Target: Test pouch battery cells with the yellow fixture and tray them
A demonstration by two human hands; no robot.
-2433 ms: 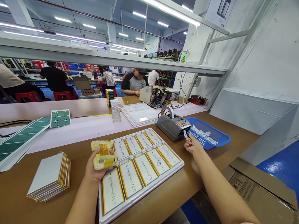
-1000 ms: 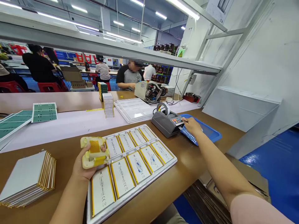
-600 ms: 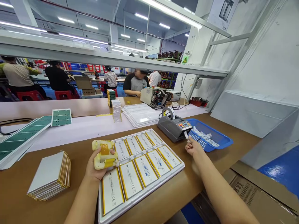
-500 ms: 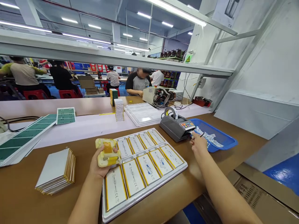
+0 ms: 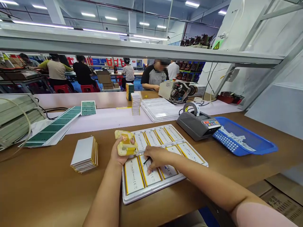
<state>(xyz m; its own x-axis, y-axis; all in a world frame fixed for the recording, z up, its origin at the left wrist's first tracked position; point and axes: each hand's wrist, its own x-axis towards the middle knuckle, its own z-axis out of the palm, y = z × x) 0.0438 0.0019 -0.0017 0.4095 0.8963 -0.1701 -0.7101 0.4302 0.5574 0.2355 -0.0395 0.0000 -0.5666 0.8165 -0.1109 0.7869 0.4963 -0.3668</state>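
My left hand [image 5: 119,151] is closed around a cream-yellow block-shaped holder [image 5: 125,143] with amber tape on it, above the left side of a white tray [image 5: 153,192]. Flat white pouch battery cells [image 5: 133,175] with yellow edges lie in two rows in the tray. My right hand [image 5: 157,157] is over a front-row cell [image 5: 152,179], second from the left, fingers bent down at its surface. A thin dark stick-like tool [image 5: 146,160] shows between its fingers; its exact kind is unclear. The fingertips partly cover the cell.
A grey tape dispenser [image 5: 199,124] stands behind the tray, beside a blue basket [image 5: 255,149] of white strips. Stacked cells [image 5: 84,154] sit at left. White trays [image 5: 161,108], green boards [image 5: 56,126] and a machine [image 5: 175,91] are farther back; a person sits behind it.
My right hand has moved left from the tape dispenser's front to a cell in the tray. The left hand still holds the yellow holder. The camera view has turned left.
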